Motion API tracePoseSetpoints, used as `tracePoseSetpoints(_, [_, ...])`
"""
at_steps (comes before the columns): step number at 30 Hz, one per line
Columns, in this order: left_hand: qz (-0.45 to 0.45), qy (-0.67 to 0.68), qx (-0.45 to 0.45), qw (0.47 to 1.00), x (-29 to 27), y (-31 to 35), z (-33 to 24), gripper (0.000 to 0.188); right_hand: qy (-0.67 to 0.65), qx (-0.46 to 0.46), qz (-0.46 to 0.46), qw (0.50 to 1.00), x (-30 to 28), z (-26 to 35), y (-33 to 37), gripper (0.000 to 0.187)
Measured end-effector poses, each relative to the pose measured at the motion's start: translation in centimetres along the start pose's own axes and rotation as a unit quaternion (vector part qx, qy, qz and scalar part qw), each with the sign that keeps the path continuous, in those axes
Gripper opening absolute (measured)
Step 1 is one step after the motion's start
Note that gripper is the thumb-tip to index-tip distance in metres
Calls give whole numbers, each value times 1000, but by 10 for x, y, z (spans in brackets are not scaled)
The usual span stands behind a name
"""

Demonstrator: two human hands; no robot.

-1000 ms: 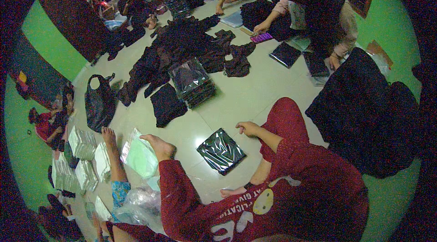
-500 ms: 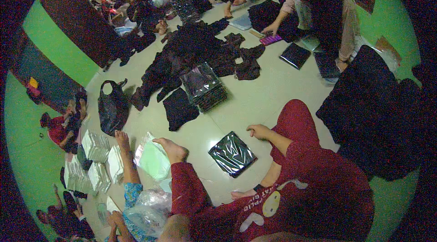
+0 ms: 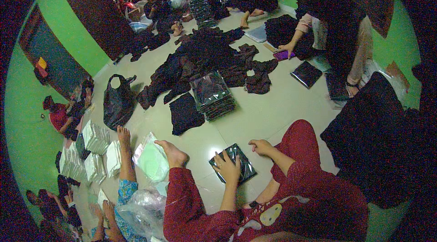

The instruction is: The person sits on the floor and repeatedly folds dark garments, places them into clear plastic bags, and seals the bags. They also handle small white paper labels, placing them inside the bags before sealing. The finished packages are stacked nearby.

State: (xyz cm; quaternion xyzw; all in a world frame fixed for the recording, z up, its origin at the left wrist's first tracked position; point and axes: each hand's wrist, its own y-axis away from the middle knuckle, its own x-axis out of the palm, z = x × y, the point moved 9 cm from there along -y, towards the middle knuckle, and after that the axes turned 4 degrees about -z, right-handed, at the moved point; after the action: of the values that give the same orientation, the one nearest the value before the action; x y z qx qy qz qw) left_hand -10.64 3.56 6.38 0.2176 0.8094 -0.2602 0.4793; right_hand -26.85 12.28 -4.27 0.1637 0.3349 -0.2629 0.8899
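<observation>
A flat black garment in a shiny clear plastic bag (image 3: 246, 172) lies on the pale tiled floor between my legs. My left hand (image 3: 227, 169) rests flat on top of it with its fingers spread. Just beyond the package's right side is my right hand (image 3: 261, 147), near my bent right knee. Its fingers are loosely bent and apart, with nothing visible in them. A green sheet in clear plastic (image 3: 152, 162) lies beside my left foot (image 3: 173, 153).
Ahead stand a stack of bagged black garments (image 3: 211, 94), a folded black cloth (image 3: 185, 113) and a heap of dark clothes (image 3: 195, 55). A black carrier bag (image 3: 119, 105) and white stacks (image 3: 94, 137) are at left. At right, a person holds a purple phone-like object (image 3: 284, 55) near black fabric (image 3: 373, 146).
My left hand has come in from the lower edge onto the bagged garment. My right hand stays beside it. The person at right now grips the purple object. The whole view has shifted slightly.
</observation>
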Motion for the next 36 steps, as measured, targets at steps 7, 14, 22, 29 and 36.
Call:
tracePoseSetpoints(7, [22, -24, 15, 999, 20, 9, -4, 69, 48, -4, -15, 999, 0, 3, -5, 36])
tracePoseSetpoints(14, [31, -58, 19, 998, 33, 15, 4, 71, 84, 37, 7, 996, -5, 10, -2, 36])
tracePoseSetpoints(22, [33, -68, 15, 997, 39, 17, 10, 71, 81, 45, 13, 996, -6, 12, -3, 38])
tracePoseSetpoints(29, [24, -79, 29, 996, 42, 17, 12, 72, 99, 50, 4, 994, -4, 8, -2, 39])
tracePoseSetpoints(36, [29, -61, 22, 997, 39, 16, 12, 71, 100, 32, -9, 994, -8, 13, -2, 38])
